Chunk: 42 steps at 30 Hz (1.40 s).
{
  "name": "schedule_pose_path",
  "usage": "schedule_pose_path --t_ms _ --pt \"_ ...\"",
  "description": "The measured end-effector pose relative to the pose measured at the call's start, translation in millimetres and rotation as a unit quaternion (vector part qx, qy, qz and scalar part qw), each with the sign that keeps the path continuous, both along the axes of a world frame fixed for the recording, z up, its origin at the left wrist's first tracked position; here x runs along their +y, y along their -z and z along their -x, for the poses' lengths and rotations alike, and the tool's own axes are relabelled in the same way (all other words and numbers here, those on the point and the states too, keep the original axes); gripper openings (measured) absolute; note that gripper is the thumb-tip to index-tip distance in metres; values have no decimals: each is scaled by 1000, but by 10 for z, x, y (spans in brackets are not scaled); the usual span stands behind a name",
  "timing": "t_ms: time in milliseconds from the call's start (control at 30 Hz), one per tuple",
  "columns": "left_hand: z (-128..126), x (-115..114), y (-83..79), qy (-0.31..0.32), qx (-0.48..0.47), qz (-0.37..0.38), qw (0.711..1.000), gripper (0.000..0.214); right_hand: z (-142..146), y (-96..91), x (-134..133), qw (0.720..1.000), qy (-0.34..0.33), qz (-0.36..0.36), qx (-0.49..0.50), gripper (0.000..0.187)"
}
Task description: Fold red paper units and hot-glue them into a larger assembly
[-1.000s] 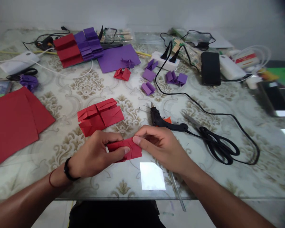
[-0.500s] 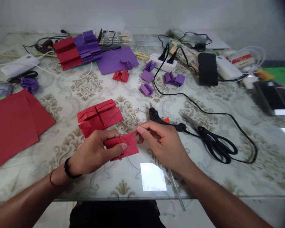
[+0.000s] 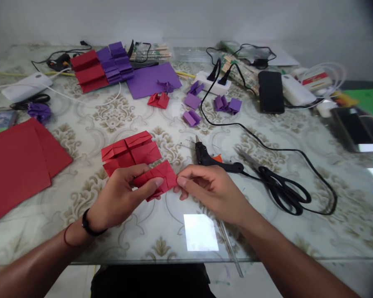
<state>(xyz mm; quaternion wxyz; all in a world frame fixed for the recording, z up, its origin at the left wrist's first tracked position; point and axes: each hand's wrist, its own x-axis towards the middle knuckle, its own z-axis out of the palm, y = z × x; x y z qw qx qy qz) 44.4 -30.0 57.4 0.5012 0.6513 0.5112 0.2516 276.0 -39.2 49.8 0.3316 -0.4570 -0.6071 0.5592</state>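
Observation:
My left hand point(image 3: 122, 194) grips a small folded piece of red paper point(image 3: 167, 173), with the thumb on top and the fingers underneath. At the paper's right edge, the thumb and fingertips of my right hand point(image 3: 209, 190) are pinched together on its corner. Creases cross the paper's face. Just behind my left hand lies a larger folded red paper point(image 3: 143, 153) with raised flaps, partly covered by that hand. A black glue gun point(image 3: 205, 155) rests beyond my right hand, its nozzle pointing away from me. Black-handled scissors point(image 3: 282, 188) lie to the right of it.
Red sheets point(image 3: 15, 165) cover the table's left side. Several folded purple pieces point(image 3: 192, 100) and a small red one point(image 3: 158, 100) lie farther back. The glue gun's black cord point(image 3: 276, 147) loops toward a white power strip point(image 3: 216, 82). A clear stick point(image 3: 231, 248) overhangs the front edge.
The held red paper has tilted, its right end swinging upward and slightly left. My right hand has shifted down a little, its pinch now at the paper's right corner.

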Motion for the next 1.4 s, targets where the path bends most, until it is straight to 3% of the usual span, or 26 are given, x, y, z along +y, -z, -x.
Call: schedule_pose_path --t_ms 333,467,600,767,967,1100,1400 --pt "1 -13 20 -2 24 -18 1000 35 19 14 -4 999 39 -11 -10 24" --pt "-1 -21 14 14 38 -37 998 32 16 6 1 1000 8 19 -20 26" --pt "13 -24 24 21 22 -11 999 31 -11 7 -4 998 -21 -1 -55 30" --pt "41 -14 -2 15 28 1 999 33 -20 4 -2 992 -32 -75 -96 27" --pt "30 20 -51 -24 14 -23 999 29 -18 -7 14 981 76 -166 -66 7" --pt "15 11 -32 -33 31 -66 997 27 -3 -8 -2 972 63 -220 -55 7" --pt "5 -32 -43 -6 28 -67 997 25 19 32 -39 946 69 -308 -70 9"
